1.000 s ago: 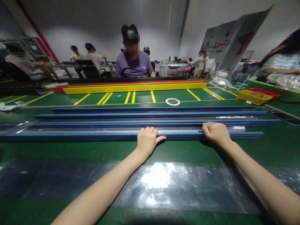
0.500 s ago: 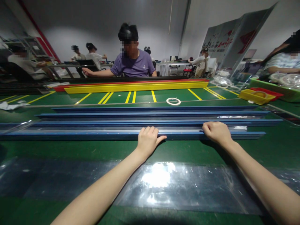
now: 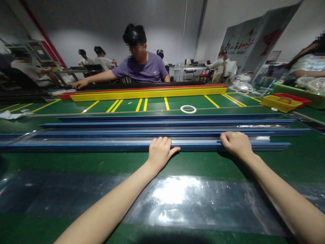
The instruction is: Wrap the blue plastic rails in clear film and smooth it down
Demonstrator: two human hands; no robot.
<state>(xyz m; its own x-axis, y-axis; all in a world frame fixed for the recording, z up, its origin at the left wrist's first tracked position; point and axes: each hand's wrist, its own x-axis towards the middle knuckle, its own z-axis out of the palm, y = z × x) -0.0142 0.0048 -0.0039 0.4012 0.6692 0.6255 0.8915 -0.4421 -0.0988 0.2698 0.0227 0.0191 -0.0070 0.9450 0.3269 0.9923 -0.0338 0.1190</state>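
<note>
My left hand (image 3: 160,154) lies over the nearest long blue profile strip (image 3: 88,147), with its fingers curled over the top edge and its thumb pointing right. Further right, my right hand (image 3: 236,145) is closed in a fist against the same strip. What that fist holds, if anything, is hidden behind its fingers. Clear film (image 3: 203,139) shows along the inside of the strip, between my hands. Behind it, more blue profile strips (image 3: 152,124) lie parallel across the green table (image 3: 122,162).
A wide clear plastic sheet (image 3: 215,206) lies under my forearms. Beyond the blue strips are a white tape roll (image 3: 188,109), yellow strips (image 3: 149,93) and a yellow tray (image 3: 279,103). A co-worker in a purple shirt (image 3: 142,69) sits opposite.
My two hands stay in nearly the same places on the strip. The co-worker opposite has leaned left and lowered an outstretched hand to the dark strips.
</note>
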